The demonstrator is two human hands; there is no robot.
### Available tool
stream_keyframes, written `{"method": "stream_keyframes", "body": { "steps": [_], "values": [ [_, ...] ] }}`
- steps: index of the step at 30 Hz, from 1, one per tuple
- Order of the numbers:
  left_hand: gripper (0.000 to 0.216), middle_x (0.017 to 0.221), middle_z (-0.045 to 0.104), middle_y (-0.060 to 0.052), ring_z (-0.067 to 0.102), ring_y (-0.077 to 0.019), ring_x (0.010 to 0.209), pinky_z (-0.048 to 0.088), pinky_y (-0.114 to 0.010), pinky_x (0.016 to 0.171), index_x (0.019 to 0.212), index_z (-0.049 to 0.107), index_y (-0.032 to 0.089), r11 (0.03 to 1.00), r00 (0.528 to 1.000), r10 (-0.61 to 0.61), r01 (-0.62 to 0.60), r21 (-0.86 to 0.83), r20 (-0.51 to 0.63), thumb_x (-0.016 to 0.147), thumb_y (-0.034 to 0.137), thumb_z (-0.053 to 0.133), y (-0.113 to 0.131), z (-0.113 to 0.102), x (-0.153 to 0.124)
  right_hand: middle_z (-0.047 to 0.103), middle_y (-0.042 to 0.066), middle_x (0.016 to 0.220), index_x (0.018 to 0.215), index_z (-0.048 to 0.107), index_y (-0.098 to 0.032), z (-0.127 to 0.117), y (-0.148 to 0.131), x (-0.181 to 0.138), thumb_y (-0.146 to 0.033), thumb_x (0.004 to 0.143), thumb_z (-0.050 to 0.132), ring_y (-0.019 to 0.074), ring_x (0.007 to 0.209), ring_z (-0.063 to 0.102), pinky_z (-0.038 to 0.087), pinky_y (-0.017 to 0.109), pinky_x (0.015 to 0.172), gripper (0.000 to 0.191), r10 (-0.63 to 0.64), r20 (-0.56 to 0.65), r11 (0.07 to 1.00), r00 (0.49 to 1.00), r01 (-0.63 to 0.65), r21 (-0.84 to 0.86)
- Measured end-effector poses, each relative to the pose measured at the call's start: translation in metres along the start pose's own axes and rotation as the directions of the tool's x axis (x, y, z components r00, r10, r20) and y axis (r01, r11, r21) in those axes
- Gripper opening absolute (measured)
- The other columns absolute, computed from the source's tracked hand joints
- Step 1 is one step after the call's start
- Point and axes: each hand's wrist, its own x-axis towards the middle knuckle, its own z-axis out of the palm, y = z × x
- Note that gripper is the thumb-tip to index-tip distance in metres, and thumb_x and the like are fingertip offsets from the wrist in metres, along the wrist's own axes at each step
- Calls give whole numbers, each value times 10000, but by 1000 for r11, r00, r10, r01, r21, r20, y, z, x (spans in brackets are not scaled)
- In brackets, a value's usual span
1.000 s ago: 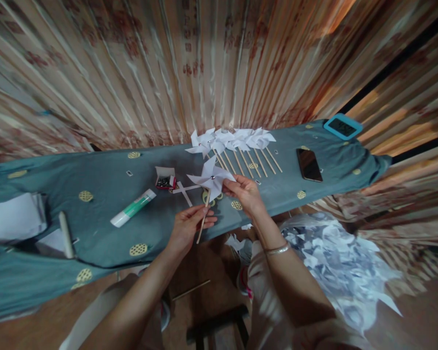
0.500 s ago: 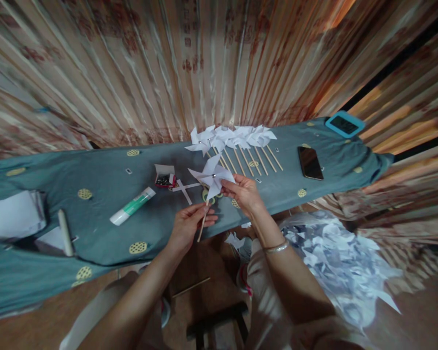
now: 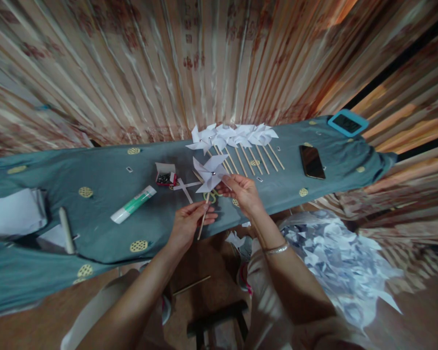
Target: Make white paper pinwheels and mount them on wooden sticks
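Note:
A white paper pinwheel (image 3: 209, 172) with a shiny pin at its centre is held up over the near edge of the cloth. My left hand (image 3: 190, 219) pinches its thin wooden stick (image 3: 203, 221) between thumb and fingers. At the right side of the head, my right hand (image 3: 244, 193) has thumb and fingers closed on one paper blade. Behind it, several finished pinwheels (image 3: 237, 136) lie in an overlapping row, sticks toward me. Crossed white paper strips (image 3: 185, 189) and a small open red box (image 3: 166, 179) of dark little pins lie to the left.
On the green cloth (image 3: 102, 209) are a white and green tube (image 3: 133, 204), a paper stack (image 3: 14, 211), a pale rod (image 3: 66, 231), a phone (image 3: 311, 162) and a blue-framed device (image 3: 347, 123). A bag of folded papers (image 3: 336, 262) stands at lower right; a stool (image 3: 217, 318) is below.
The pinwheel's head has turned on its pin, so its blades point in different directions. Both hands stay in nearly the same place, and the view has shifted slightly.

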Motion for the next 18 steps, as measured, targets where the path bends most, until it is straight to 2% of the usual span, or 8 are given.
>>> {"method": "stream_keyframes", "body": {
  "steps": [11, 18],
  "values": [
    [370, 725, 749, -75, 716, -188, 584, 604, -294, 602, 829, 729, 102, 1000, 1000, 8, -8, 5, -2, 586, 331, 887, 1, -1, 1, 710, -3, 676, 633, 707, -216, 1, 6, -3, -596, 527, 832, 124, 620, 603, 469, 248, 609, 413, -24, 41, 997, 999, 27, -79],
    [376, 695, 743, -60, 703, -167, 559, 595, -264, 576, 805, 724, 103, 1000, 1000, 7, -7, -18, 3, 558, 326, 898, 2, 1, -1, 643, -19, 578, 548, 688, -213, 4, 12, -1, -603, 521, 825, 106, 560, 520, 436, 245, 578, 414, -49, 57, 990, 997, 56, -130]
  ]
}}
